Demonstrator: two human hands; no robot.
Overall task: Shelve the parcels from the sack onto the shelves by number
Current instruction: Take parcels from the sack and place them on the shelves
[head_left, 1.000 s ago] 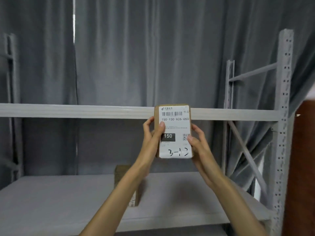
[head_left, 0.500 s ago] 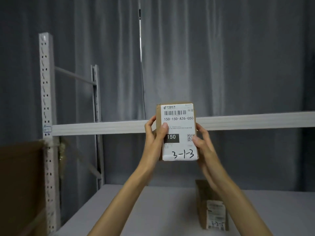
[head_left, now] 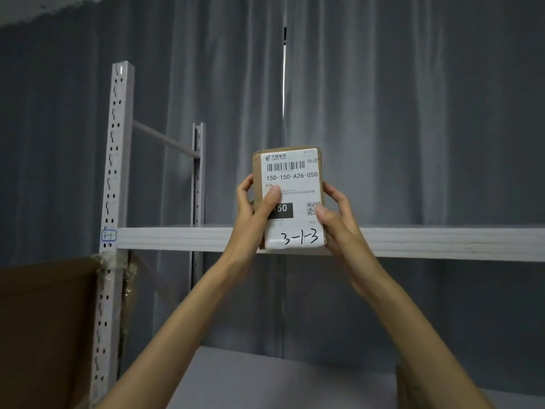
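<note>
The parcel (head_left: 290, 199) is upright in front of the upper shelf (head_left: 442, 242), its lower edge level with the shelf's front edge. The left hand (head_left: 253, 214) is on the parcel's left side, the right hand (head_left: 336, 219) on its right. Left of the parcel stands the upright post (head_left: 113, 202), carrying a tag (head_left: 108, 235) where the shelf meets it. A cardboard box (head_left: 47, 329) sits left of the post, lower down. The lower shelf (head_left: 280, 379) lies below the parcel, with another parcel (head_left: 413, 385) on its right part. A curtain (head_left: 413, 98) hangs behind the shelves.

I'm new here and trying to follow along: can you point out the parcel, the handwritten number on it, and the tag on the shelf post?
parcel (head_left: 290, 184): head view, printed label.
handwritten number (head_left: 299, 238): head view, middle stroke.
shelf tag (head_left: 108, 235): head view, tag centre.
</note>
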